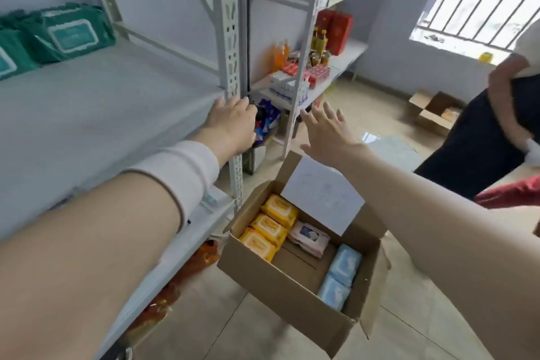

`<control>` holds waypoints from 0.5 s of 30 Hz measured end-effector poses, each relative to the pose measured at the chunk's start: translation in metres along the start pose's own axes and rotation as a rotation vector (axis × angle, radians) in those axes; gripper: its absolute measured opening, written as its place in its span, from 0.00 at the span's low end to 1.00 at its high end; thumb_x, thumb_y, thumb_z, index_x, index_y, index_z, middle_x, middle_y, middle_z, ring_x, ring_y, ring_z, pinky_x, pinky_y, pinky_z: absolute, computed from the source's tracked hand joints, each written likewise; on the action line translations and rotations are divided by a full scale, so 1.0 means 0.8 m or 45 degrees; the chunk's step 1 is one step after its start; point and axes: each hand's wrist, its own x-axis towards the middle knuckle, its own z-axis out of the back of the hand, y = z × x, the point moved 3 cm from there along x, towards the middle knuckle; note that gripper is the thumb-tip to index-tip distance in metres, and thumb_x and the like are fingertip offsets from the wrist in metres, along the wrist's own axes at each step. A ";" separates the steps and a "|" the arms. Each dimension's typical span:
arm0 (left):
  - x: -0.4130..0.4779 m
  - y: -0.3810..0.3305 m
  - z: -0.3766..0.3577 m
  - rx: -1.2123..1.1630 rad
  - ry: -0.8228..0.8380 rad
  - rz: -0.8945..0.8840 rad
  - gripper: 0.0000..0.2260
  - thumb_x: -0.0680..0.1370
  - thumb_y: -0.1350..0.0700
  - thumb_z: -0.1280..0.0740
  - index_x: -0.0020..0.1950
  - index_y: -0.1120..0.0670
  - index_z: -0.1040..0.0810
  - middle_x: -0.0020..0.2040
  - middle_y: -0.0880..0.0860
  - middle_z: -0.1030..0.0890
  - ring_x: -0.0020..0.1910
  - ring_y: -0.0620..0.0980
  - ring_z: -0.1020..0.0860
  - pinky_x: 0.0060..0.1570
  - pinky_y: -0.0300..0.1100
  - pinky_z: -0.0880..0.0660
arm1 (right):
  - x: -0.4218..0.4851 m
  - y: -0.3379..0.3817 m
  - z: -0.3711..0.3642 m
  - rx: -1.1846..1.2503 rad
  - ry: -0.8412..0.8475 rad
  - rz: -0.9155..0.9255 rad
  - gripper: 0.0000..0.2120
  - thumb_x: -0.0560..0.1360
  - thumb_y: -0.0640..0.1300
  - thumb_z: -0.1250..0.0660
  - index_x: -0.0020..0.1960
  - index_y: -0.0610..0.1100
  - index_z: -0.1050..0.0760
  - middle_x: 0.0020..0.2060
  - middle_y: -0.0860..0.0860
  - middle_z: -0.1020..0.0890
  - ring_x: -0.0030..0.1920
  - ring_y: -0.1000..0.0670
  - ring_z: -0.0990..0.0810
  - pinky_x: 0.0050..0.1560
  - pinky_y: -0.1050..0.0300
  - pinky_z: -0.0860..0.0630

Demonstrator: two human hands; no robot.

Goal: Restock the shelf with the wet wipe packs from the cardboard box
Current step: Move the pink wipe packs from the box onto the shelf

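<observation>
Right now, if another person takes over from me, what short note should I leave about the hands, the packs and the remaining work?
Left hand: at the shelf corner by the upright, fingers hidden, no pack seen.
Right hand: open, empty, above the cardboard box.
Done: green packs lie on the shelf.
Left to do: three yellow packs, one pink pack, two blue packs wait in the box.

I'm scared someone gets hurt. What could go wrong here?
The cardboard box sits on the floor beside the shelf, so someone might trip on it. Another person stands close on the right; the outstretched right hand could bump them. The left hand is near the metal post and might knock it.
</observation>
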 end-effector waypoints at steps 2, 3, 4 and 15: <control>0.030 -0.055 -0.013 0.012 0.038 -0.087 0.23 0.79 0.52 0.42 0.73 0.55 0.38 0.75 0.55 0.39 0.76 0.54 0.45 0.73 0.53 0.48 | -0.008 -0.054 -0.023 0.034 0.043 -0.089 0.34 0.77 0.52 0.40 0.77 0.44 0.53 0.75 0.43 0.45 0.76 0.39 0.52 0.75 0.40 0.52; 0.046 -0.079 -0.020 -0.004 0.058 -0.124 0.22 0.80 0.52 0.43 0.73 0.56 0.38 0.75 0.55 0.40 0.76 0.54 0.46 0.74 0.54 0.49 | -0.011 -0.077 -0.036 0.055 0.071 -0.132 0.34 0.77 0.52 0.39 0.77 0.44 0.53 0.75 0.43 0.45 0.76 0.39 0.53 0.75 0.40 0.53; 0.060 -0.101 -0.029 -0.021 0.081 -0.159 0.22 0.80 0.52 0.43 0.73 0.56 0.38 0.75 0.56 0.40 0.76 0.55 0.46 0.74 0.54 0.49 | -0.015 -0.099 -0.051 0.072 0.105 -0.173 0.35 0.77 0.52 0.39 0.77 0.44 0.53 0.75 0.43 0.45 0.76 0.39 0.53 0.75 0.40 0.53; 0.176 -0.256 -0.217 -0.108 0.483 -0.469 0.22 0.79 0.48 0.41 0.71 0.57 0.35 0.70 0.55 0.32 0.71 0.54 0.37 0.69 0.51 0.40 | -0.038 -0.231 -0.254 0.183 0.529 -0.520 0.34 0.78 0.54 0.42 0.77 0.45 0.54 0.76 0.44 0.45 0.76 0.41 0.52 0.74 0.44 0.52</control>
